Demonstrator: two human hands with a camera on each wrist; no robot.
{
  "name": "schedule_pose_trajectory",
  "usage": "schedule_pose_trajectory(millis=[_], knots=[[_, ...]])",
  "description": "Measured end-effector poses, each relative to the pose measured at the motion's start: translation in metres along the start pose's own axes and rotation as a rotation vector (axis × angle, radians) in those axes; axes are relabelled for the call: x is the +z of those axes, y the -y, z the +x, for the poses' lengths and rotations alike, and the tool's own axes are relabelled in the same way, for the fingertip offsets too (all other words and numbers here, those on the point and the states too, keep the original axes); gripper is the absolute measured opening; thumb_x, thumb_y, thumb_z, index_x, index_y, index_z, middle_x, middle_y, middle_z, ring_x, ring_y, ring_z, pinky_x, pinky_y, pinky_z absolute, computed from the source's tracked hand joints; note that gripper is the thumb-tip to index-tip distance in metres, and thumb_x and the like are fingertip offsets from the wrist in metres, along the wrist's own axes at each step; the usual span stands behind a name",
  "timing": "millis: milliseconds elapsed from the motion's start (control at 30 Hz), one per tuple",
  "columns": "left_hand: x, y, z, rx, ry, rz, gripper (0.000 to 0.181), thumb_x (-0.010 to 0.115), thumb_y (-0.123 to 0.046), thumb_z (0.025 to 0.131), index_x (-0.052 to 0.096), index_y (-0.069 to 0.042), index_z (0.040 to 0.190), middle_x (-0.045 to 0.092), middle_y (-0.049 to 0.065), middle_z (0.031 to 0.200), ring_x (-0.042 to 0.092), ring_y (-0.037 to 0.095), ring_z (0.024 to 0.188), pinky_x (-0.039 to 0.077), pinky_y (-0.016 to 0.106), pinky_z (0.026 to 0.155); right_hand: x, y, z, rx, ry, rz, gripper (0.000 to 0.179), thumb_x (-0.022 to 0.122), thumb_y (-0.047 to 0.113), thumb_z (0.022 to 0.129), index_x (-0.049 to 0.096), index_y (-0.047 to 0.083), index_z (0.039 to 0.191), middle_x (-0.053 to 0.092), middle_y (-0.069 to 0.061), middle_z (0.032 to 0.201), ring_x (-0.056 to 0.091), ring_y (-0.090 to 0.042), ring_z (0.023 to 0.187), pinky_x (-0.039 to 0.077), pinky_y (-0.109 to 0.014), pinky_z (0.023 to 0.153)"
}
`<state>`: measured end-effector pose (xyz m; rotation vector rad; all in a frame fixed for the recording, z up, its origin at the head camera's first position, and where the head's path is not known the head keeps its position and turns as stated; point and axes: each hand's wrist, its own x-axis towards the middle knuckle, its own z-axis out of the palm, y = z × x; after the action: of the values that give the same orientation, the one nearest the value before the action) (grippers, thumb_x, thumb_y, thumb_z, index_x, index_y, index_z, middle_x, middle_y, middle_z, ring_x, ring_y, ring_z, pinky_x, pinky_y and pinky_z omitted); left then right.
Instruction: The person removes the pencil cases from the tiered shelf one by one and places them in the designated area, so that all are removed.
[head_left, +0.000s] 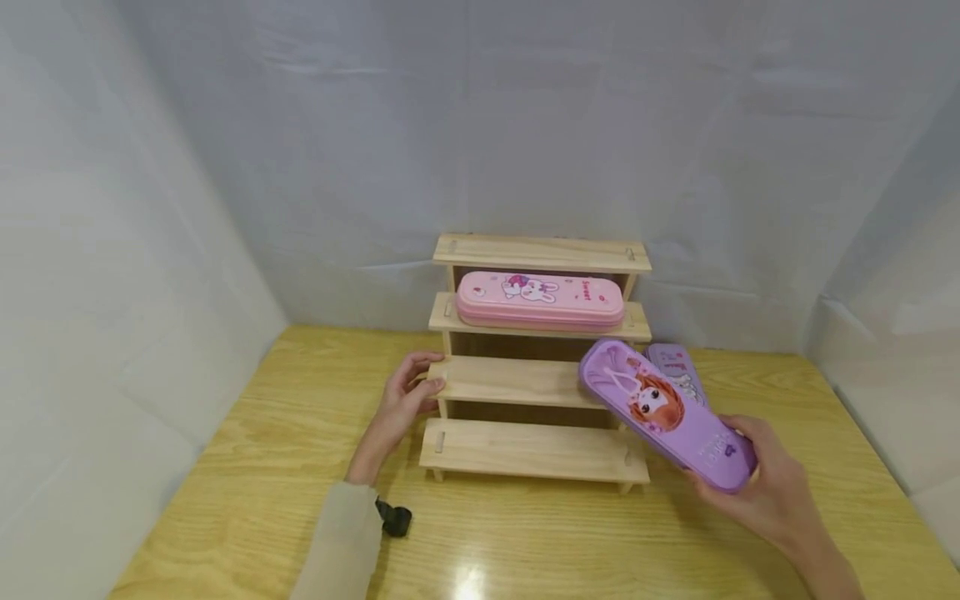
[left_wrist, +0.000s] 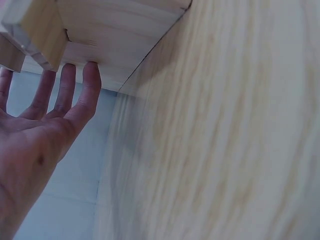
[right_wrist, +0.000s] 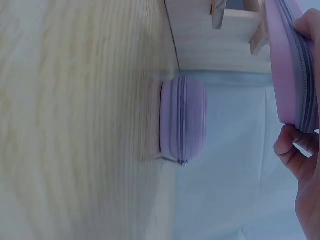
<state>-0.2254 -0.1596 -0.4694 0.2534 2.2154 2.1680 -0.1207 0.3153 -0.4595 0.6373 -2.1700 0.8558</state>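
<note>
A light wooden stepped shelf [head_left: 525, 450] stands at the middle of the table. My left hand [head_left: 405, 398] holds the left end of its second tier from the bottom, thumb at the front and fingertips against the side panel in the left wrist view. My right hand [head_left: 772, 479] grips the near end of a purple zippered pencil case [head_left: 675, 417] printed with a red-haired girl. Tilted, this case is raised over the shelf's right end. A pink pencil case [head_left: 540, 300] with rabbits lies on the second tier from the top.
Another purple pencil case [head_left: 678, 367] lies on the table right of the shelf, partly hidden by the held one. The wooden table [head_left: 247, 467] is bounded by pale sheeting [head_left: 525, 125] behind and at both sides. A small black piece [head_left: 396, 519] sits by the left sleeve.
</note>
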Motion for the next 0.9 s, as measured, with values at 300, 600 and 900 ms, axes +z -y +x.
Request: schedule_pose_trajectory(millis=[300, 600, 900], knots=[[0.0, -0.001, 0.0, 0.001, 0.002, -0.008, 0.038, 0.061, -0.016, 0.101, 0.052, -0.008, 0.137, 0.052, 0.009, 0.129, 0.061, 0.018, 0.102, 0.059, 0.036, 0.08, -0.011, -0.007, -0.01, 0.012, -0.069, -0.054, 0.093, 0.069, 0.069, 0.08, 0.061, -0.017, 0.116, 0.064, -0.018, 0.108, 0.05, 0.014, 0.115, 0.036, 0.0, 0.096], [0.0, -0.002, 0.0, -0.002, 0.006, -0.018, 0.039, 0.061, -0.015, 0.101, 0.052, -0.009, 0.139, 0.051, 0.01, 0.132, 0.061, 0.018, 0.103, 0.06, 0.036, 0.081, -0.017, -0.011, -0.015, -0.011, -0.141, -0.055, 0.091, 0.071, 0.067, 0.08, 0.062, -0.019, 0.11, 0.065, -0.007, 0.11, 0.052, 0.012, 0.114, 0.037, -0.001, 0.096], [0.0, -0.002, -0.001, -0.003, 0.006, -0.014, 0.039, 0.061, -0.015, 0.101, 0.052, -0.009, 0.138, 0.052, 0.009, 0.131, 0.061, 0.018, 0.103, 0.06, 0.037, 0.08, -0.026, -0.016, -0.022, 0.025, -0.175, -0.01, 0.092, 0.075, 0.062, 0.077, 0.06, -0.022, 0.111, 0.06, 0.014, 0.123, 0.054, 0.01, 0.106, 0.039, -0.002, 0.089]])
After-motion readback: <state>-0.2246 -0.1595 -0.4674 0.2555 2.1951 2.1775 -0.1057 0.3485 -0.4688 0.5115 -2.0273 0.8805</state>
